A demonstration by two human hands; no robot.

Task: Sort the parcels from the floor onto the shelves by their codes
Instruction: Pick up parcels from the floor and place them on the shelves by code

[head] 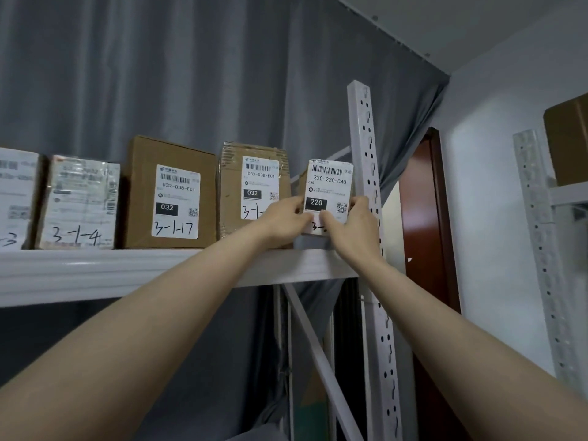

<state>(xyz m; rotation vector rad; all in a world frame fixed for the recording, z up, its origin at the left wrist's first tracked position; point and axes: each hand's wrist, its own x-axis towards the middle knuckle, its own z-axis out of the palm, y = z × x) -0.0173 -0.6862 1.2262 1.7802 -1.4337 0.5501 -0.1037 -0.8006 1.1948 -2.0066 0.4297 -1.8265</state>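
A small parcel (327, 186) with a white label reading 220-220-C40 stands at the right end of the white top shelf (127, 268), beside the upright post (366, 160). My left hand (286, 219) grips its lower left edge. My right hand (353, 224) grips its lower right corner, with the thumb across the label's bottom. My fingers hide most of the handwritten code there. Left of it stand a taped brown parcel (254, 192) labelled 032-038-E01 and a brown box (171, 195) marked 3-1-17.
Further left on the shelf are a plastic-wrapped parcel (79, 205) marked 3-1-4 and a white parcel (16, 198). A grey curtain (191, 74) hangs behind. A second white rack (541, 233) with a brown box (569, 141) stands at right, past a dark red door (426, 218).
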